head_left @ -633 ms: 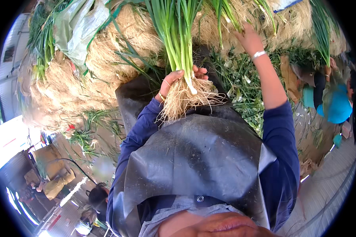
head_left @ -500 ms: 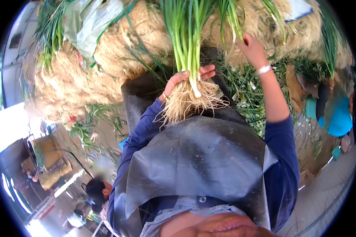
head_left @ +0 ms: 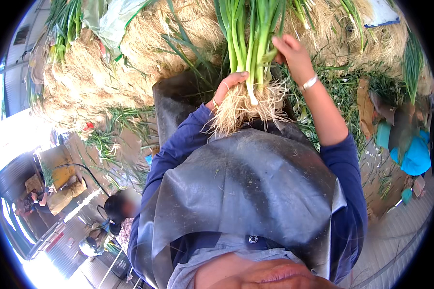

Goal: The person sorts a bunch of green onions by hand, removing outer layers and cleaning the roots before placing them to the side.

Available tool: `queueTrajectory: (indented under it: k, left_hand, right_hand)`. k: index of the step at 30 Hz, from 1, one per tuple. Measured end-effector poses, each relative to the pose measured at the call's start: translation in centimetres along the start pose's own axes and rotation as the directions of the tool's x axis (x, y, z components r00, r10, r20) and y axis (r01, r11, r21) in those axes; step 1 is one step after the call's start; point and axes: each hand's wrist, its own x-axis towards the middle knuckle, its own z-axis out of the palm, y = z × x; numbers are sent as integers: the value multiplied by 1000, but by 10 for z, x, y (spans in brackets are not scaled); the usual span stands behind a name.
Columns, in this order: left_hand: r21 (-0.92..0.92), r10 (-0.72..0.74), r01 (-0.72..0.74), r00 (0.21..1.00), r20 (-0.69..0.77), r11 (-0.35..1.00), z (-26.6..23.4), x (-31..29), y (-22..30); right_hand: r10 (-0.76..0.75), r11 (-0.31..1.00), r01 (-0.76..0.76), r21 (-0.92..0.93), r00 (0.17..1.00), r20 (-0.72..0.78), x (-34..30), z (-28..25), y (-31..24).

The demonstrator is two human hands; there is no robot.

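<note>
A bunch of green onions (head_left: pixel 243 41) stands upright over my lap, its green leaves up and its tangled pale roots (head_left: pixel 248 108) hanging down. Around the white stalk bases, my left hand (head_left: pixel 230 86) is closed, thumb across the front; its other fingers are hidden behind the stalks. At the bunch's right edge, my right hand (head_left: pixel 293 57) has curled fingers closed against an outer stalk. The fingertips are partly hidden there. A black apron (head_left: pixel 246 183) covers my front beneath the roots.
Large heaps of green onions (head_left: pixel 96 79) with roots outward lie ahead, under a pale plastic sheet (head_left: pixel 118 21) at left. Leaf scraps (head_left: pixel 337 101) litter the ground at right. Another person (head_left: pixel 118 212) is at lower left. A blue object (head_left: pixel 414 156) lies at far right.
My right hand has come left and nearer, from the heap to the bunch. The bunch looks wider, with more stalks on its right side. My left hand keeps its grip.
</note>
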Motion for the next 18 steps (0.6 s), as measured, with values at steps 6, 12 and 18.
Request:
queueTrajectory:
  k: [6, 12, 18]
  left_hand:
    - [20, 111, -113, 992, 65, 993, -4, -7, 11]
    - [13, 113, -113, 993, -28, 994, 3, -6, 11]
    - [41, -67, 71, 993, -95, 997, 13, -9, 8]
  right_hand:
    - [171, 868, -138, 477, 985, -25, -98, -43, 82]
    - [-206, 17, -137, -990, 969, -138, -113, -143, 166]
    - [-438, 500, 591, -633, 803, 404, -54, -4, 3]
